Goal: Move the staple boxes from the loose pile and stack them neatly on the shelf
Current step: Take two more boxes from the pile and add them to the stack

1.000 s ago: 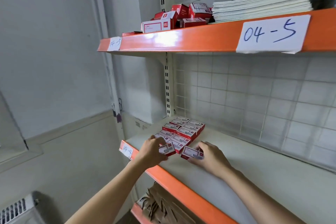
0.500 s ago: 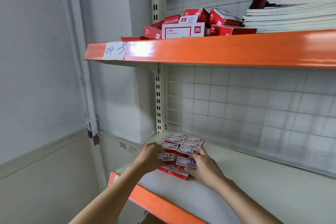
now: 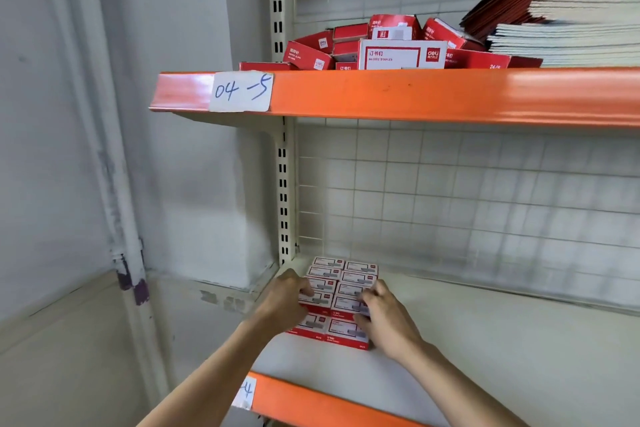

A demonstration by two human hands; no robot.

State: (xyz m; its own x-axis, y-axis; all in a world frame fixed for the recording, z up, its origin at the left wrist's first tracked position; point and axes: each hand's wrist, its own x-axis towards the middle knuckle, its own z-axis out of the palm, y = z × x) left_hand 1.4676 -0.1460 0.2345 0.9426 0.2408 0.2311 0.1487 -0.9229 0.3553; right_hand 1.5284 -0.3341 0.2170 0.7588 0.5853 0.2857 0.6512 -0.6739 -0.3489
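Now my left hand [image 3: 284, 300] grips a staple box [image 3: 313, 298] on the neat stack [image 3: 341, 291] at the lower shelf's [image 3: 485, 340] back left corner, while my right hand [image 3: 384, 317] grips the neighbouring box [image 3: 346, 304]. Overhead, the loose pile [image 3: 381, 45] sits on the upper shelf [image 3: 415, 94] beside notebooks [image 3: 571, 10].

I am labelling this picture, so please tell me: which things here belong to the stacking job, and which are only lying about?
Belongs to the job:
- neat stack of staple boxes on the lower shelf
- loose pile of boxes on the upper shelf
- left hand and right hand, both at the stack

Only lying about:
- notebooks
- paper label
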